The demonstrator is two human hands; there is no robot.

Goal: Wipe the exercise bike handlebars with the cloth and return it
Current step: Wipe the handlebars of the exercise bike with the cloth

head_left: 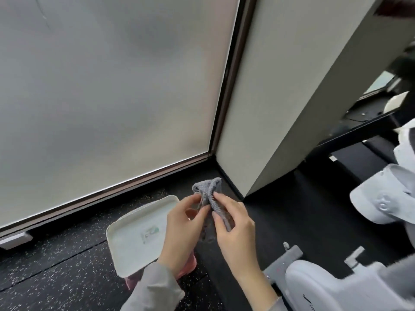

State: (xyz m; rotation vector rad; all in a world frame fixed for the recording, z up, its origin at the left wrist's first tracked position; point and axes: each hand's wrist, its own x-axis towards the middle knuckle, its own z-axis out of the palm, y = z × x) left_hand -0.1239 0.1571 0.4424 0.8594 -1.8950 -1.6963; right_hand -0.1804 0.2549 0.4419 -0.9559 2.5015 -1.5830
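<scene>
cloth [211,198] hangs bunched, long axis twelve to six, pinched by our left hand [182,230] and right hand [235,232]. tray [134,239] sits at eight o'clock, nearer left; bike [332,283] at four.

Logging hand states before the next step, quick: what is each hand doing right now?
Left hand: closed, fingertips pinching the grey cloth.
Right hand: closed, also gripping the grey cloth, held above the white tray.

Large frosted window [107,86] fills left, dark frame [231,70] along edge, soft daylight through. Pale wall column [278,90] at right. Black speckled rubber floor [56,261] below.
</scene>
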